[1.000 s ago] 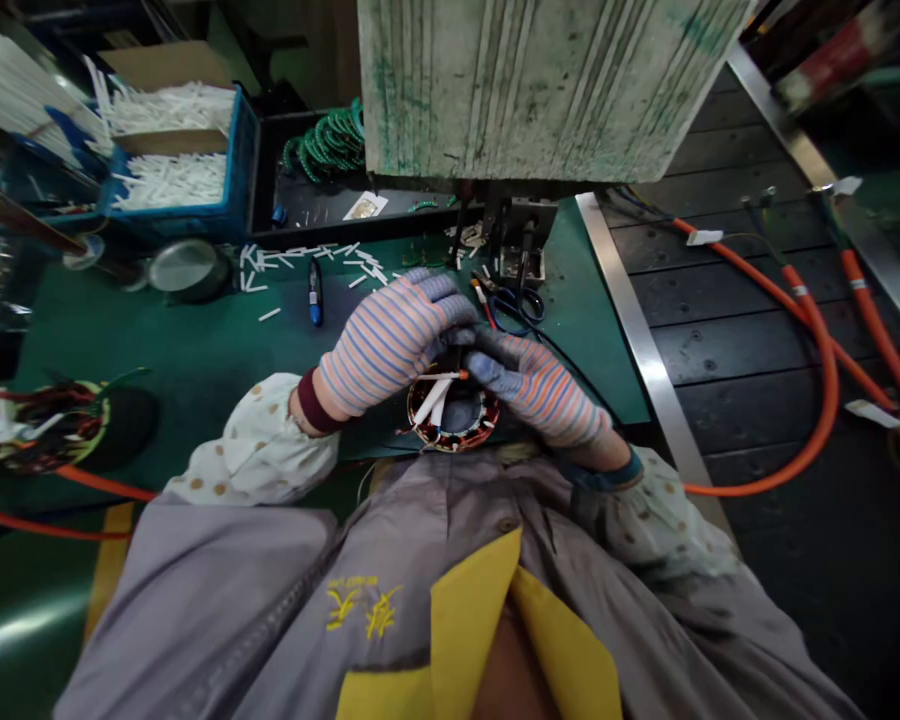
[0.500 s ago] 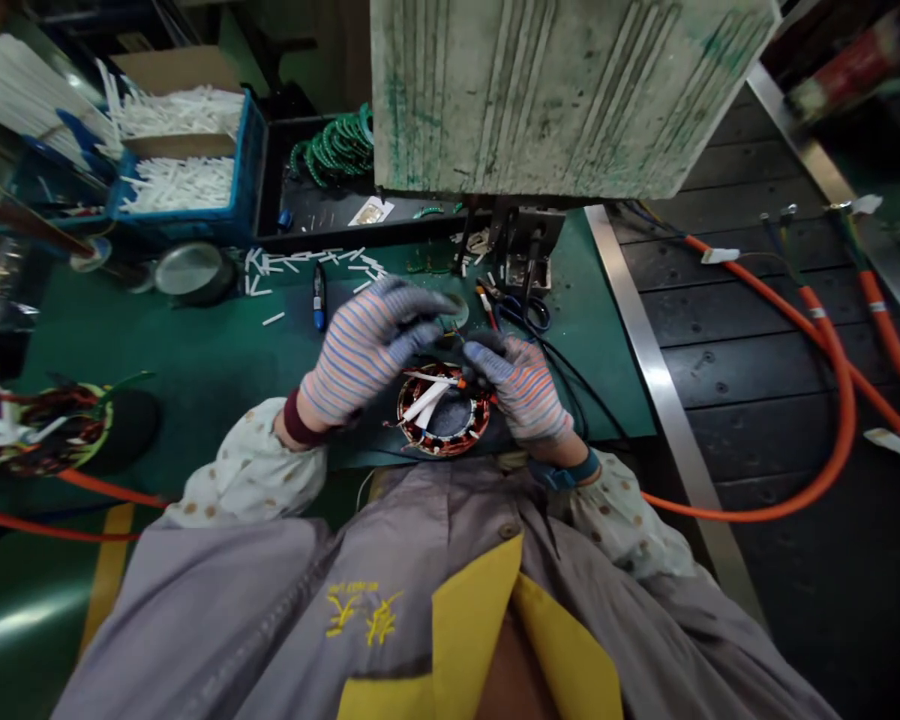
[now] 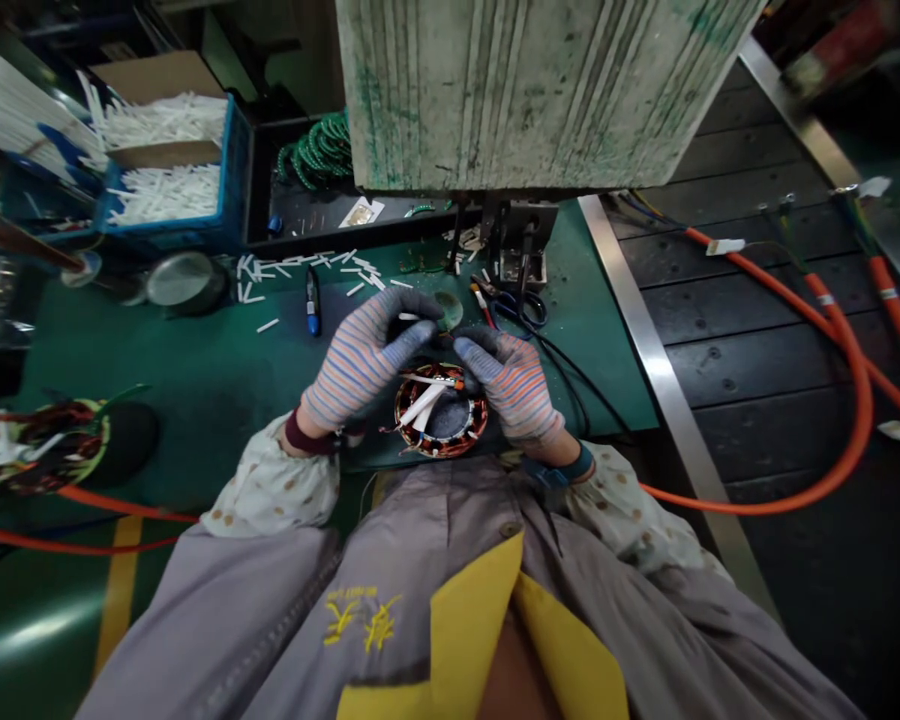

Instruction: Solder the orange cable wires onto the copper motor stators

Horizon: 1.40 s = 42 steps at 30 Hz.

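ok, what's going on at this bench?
A person's striped-gloved left hand and right hand have their fingertips close together, just beyond a ring-shaped, copper-coloured wire winding on the green bench. Whatever they may be pinching is too small to make out. Thick white tubes lie across the winding.

Tabletop (image 3: 217,365), left: broad open stretch between the outer coil assembly (image 3: 90,450) and the left hand (image 3: 367,355), passable sideways. Along its far side: round tin (image 3: 186,282), marker (image 3: 313,302), scattered white tubes (image 3: 292,263). Between left hand and right hand (image 3: 514,385): narrow gap, wound ring (image 3: 450,448) on the near side. Right: strip crossed by black cables (image 3: 586,378). Beyond: scissors (image 3: 534,308), then grooved panel (image 3: 547,90) blocking forward passage.
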{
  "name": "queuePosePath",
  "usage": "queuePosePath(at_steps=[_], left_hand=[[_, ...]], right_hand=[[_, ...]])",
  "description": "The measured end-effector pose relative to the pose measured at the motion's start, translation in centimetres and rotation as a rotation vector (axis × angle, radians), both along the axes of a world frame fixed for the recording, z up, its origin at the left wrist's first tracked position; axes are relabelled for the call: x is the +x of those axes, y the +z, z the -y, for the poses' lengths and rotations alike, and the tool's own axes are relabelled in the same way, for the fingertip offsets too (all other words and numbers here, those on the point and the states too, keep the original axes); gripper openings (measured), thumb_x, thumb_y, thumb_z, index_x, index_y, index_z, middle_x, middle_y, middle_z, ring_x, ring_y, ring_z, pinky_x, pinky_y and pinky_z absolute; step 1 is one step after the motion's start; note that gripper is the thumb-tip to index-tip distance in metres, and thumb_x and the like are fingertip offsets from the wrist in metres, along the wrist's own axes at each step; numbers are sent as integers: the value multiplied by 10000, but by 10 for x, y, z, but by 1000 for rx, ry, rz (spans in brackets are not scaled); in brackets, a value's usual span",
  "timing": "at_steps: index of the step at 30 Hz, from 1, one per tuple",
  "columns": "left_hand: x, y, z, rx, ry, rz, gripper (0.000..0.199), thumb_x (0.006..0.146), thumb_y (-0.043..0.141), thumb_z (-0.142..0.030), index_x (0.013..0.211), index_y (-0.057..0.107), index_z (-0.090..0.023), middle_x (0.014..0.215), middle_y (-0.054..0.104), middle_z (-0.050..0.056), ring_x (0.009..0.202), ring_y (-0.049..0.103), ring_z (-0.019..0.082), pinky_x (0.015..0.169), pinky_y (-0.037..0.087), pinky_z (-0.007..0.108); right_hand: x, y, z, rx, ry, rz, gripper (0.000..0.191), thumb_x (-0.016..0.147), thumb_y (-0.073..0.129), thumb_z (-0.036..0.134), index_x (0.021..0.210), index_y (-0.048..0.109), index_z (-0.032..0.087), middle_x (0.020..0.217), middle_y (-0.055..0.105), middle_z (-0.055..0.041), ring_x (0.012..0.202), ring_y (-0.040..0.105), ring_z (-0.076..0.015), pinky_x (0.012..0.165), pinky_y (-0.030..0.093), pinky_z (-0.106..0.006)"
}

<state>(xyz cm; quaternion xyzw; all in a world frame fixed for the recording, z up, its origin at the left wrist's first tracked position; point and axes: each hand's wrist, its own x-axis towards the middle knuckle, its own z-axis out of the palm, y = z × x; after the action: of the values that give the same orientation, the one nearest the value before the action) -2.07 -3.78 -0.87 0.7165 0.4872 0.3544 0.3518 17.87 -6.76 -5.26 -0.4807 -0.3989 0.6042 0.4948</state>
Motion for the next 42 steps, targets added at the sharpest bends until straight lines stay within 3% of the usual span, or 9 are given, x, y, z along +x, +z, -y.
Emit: queuePosePath(at_steps=[4, 8, 12, 20, 27, 31, 37, 40, 42], left_hand=[[13, -7, 19, 5, 124, 74, 296, 1124, 669, -485, 1197, 765, -215, 1144, 830, 85, 1033, 793, 242, 990, 645, 351], [21, -13, 22, 17, 194, 93, 297, 1099, 695, -491, 1208, 741, -218, 1087, 833, 57, 973, 804, 220, 935, 652, 313], [19, -7, 14, -12, 146, 97, 355, 1071, 745, -557, 1159, 756, -213, 1045, 834, 58, 977, 810, 225, 927, 650, 309], [14, 0, 9, -101, 85, 102, 480, 1042, 760, -662, 1177, 779, -203, 1100, 853, 91, 1008, 820, 260, 959, 673, 353], [19, -1, 9, -75, 92, 106, 493, 1002, 829, -697, 1092, 812, -213, 1061, 851, 74, 986, 822, 260, 941, 659, 335], [17, 3, 8, -89, 60, 110, 542, 938, 883, -739, 1044, 816, -212, 1013, 844, 74, 946, 815, 262, 901, 658, 331], [20, 9, -4, -107, -26, 60, 548, 929, 870, -748, 975, 788, -208, 958, 820, 68, 895, 768, 254, 848, 636, 344], [28, 8, -10, -44, -59, -36, 537, 965, 815, -739, 921, 755, -207, 902, 785, 48, 838, 717, 231, 779, 573, 332], [31, 6, -6, -14, -106, -133, 504, 1015, 750, -707, 938, 748, -209, 882, 770, 29, 809, 692, 217, 756, 527, 326]], right_hand=[[2, 2, -3, 37, 46, 6, 469, 791, 938, 668, 923, 835, 229, 939, 848, -49, 1012, 775, -258, 978, 668, -431], [2, 4, -4, 50, 40, -3, 412, 795, 936, 637, 848, 815, 247, 888, 831, -36, 1012, 775, -258, 983, 667, -417], [1, 5, -2, -1, 41, -60, 433, 752, 957, 645, 843, 804, 250, 792, 780, -9, 959, 776, -256, 941, 676, -410], [-1, 2, 0, -17, 36, -92, 455, 752, 955, 662, 914, 829, 256, 906, 831, -26, 1003, 784, -263, 972, 660, -418], [6, 0, -3, -36, 133, -128, 595, 700, 979, 769, 831, 781, 223, 704, 717, 11, 648, 608, -153, 691, 596, -325], [13, -3, -4, 9, 188, -189, 580, 697, 1007, 737, 803, 773, 217, 729, 723, 16, 705, 636, -155, 778, 616, -335], [13, -19, -6, 68, 229, -198, 548, 760, 987, 711, 940, 827, 220, 897, 817, -8, 872, 726, -206, 925, 641, -392], [14, -32, -5, 219, 152, -19, 544, 856, 905, 746, 1031, 844, 235, 1052, 850, -55, 1055, 770, -273, 1063, 629, -475], [22, -40, 5, 373, 18, 257, 508, 954, 807, 745, 1034, 850, 245, 1123, 849, -87, 1129, 763, -300, 1135, 598, -520]])
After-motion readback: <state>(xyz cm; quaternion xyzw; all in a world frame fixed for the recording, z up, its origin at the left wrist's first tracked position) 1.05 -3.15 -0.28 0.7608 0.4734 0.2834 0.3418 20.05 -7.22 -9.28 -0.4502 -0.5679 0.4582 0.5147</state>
